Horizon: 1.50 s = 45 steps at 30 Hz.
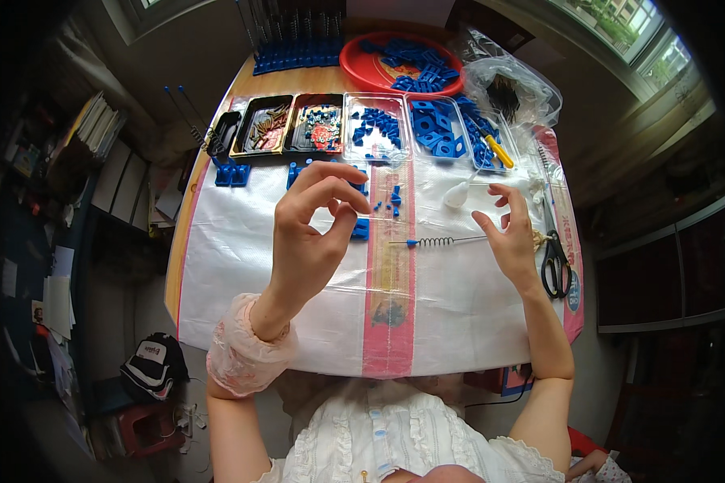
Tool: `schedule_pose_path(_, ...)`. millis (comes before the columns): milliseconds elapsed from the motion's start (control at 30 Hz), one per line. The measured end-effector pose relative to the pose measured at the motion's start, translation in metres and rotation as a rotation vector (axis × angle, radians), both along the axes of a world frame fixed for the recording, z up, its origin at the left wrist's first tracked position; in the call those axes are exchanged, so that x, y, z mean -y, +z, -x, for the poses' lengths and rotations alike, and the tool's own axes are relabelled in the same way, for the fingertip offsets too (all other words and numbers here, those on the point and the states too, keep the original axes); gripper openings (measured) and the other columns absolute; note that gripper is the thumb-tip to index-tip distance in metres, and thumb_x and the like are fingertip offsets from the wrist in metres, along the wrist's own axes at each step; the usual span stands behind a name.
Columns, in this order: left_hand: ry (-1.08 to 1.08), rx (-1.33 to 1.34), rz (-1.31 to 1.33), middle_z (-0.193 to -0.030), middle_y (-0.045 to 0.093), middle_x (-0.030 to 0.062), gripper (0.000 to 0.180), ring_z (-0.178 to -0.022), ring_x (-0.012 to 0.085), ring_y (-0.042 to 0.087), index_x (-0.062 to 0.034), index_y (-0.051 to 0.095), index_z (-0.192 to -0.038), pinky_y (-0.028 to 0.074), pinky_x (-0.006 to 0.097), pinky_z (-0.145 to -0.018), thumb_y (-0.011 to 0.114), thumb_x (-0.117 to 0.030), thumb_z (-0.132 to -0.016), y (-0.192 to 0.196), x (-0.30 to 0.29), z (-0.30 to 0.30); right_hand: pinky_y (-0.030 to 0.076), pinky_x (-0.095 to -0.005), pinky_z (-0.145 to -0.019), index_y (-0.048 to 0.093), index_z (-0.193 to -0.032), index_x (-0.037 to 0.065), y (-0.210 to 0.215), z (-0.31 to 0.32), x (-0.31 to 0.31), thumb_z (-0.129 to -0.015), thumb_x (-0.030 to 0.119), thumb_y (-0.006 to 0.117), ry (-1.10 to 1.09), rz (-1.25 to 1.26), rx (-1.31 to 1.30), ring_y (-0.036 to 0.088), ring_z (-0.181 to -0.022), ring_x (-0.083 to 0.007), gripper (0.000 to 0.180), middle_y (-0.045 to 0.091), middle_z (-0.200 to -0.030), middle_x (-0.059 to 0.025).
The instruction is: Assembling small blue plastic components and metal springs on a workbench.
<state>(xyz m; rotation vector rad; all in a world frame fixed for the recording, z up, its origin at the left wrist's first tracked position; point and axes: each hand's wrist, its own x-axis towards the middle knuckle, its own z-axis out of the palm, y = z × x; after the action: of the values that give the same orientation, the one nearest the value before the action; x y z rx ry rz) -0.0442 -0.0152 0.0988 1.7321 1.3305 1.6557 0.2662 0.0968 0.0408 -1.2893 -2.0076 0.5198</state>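
- While the right hand [511, 233] pinches the thin rod [459, 239] level above the white sheet [242, 266], its spring [435, 241] and blue tip [410, 242] point toward the left hand.
- Left hand [314, 221] hovers raised, thumb and forefinger nearly meeting; whether they grip anything, I cannot tell.
- Trays of blue parts [435, 129] lie within reach beyond.

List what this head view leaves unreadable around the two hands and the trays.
- Left hand: whatever its pinched fingertips hold is too small to see.
- Right hand: the rod with spring reaches its fingers; its far end is hidden behind them.
- Black tray: contents too small to identify.
- Clear bag: glare blurs its dark contents.
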Motion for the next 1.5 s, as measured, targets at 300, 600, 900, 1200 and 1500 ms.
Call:
schedule_pose_path(300,0.084,-0.282,0.330,-0.124,0.072,0.0117,0.028,-0.118,0.0243,0.066,-0.0042,0.077,-0.107,0.053,0.038,-0.098,0.066,0.002,-0.083,0.012,0.017,0.043,0.047,-0.0415,-0.105,0.055,-0.139,0.001,-0.004,0.000,-0.009,-0.089,0.022,0.086,0.069,0.046,0.083,0.057,-0.120,-0.0288,0.063,0.061,-0.132,-0.0125)
schedule_pose_path(600,-0.131,-0.468,0.600,-0.121,0.062,0.0136,0.061,-0.114,0.0313,0.063,-0.0104,0.065,-0.135,0.053,0.042,-0.100,0.092,-0.022,-0.081,-0.059,-0.015,0.055,0.047,-0.0413,-0.102,0.064,-0.122,0.000,-0.023,0.018,-0.044,-0.084,0.022,0.089,0.106,0.016,0.153,0.057,-0.114,-0.0306,0.051,0.065,-0.123,-0.0123)
schedule_pose_path(900,-0.087,-0.398,0.598,-0.118,0.060,0.0101,0.049,-0.114,0.0287,0.063,-0.0138,0.077,-0.120,0.054,0.041,-0.100,0.095,-0.022,-0.076,-0.071,-0.022,0.049,0.054,-0.0364,-0.092,0.059,-0.112,0.000,-0.004,0.027,-0.038,-0.092,0.014,0.082,0.162,0.167,-0.125,0.068,-0.104,-0.0209,0.033,0.071,-0.124,-0.0111)
schedule_pose_path(1200,0.020,-0.511,0.424,-0.119,0.061,0.0074,0.043,-0.111,0.0266,0.064,-0.0165,0.081,-0.117,0.055,0.039,-0.096,0.095,-0.028,-0.078,-0.086,-0.016,0.040,0.055,-0.0292,-0.086,0.058,-0.121,0.004,0.005,0.008,0.017,-0.102,0.005,0.071,0.407,0.472,-0.597,0.073,-0.112,-0.0206,0.024,0.074,-0.121,-0.0173)
schedule_pose_path(1500,0.007,-0.464,0.403,-0.107,0.064,0.0046,0.041,-0.103,0.0235,0.065,-0.0179,0.084,-0.115,0.055,0.037,-0.090,0.095,-0.029,-0.078,-0.088,-0.014,0.037,0.047,-0.0273,-0.072,0.057,-0.126,0.004,-0.018,0.006,0.017,-0.108,0.034,0.067,0.439,0.650,-0.954,0.061,-0.076,-0.0132,0.036,0.070,-0.098,-0.0143)
